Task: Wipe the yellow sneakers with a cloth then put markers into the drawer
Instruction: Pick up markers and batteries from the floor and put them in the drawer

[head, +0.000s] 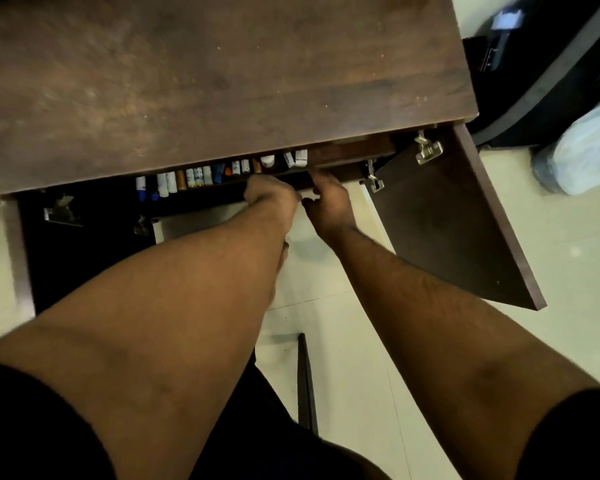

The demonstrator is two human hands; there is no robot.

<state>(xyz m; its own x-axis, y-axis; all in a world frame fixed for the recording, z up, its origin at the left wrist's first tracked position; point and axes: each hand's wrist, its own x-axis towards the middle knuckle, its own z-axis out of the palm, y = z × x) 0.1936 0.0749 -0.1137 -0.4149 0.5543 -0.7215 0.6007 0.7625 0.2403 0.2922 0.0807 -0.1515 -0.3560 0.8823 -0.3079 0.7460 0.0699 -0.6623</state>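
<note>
A dark wooden drawer (347, 160) stands slightly pulled out under the brown tabletop (205, 81). Several markers (194, 176) lie in a row inside it, white, blue and orange ends showing. My left hand (271, 197) and my right hand (328, 199) are side by side at the drawer's front edge, fingers curled on it. What the fingertips hold is hidden by the backs of the hands. No sneakers or cloth are in view.
A cabinet door (458, 216) hangs open to the right, hinges showing; another door (18, 251) is open at the left. Pale tiled floor (361, 358) lies below. A pale bag (589, 150) and dark furniture (551, 64) sit at the far right.
</note>
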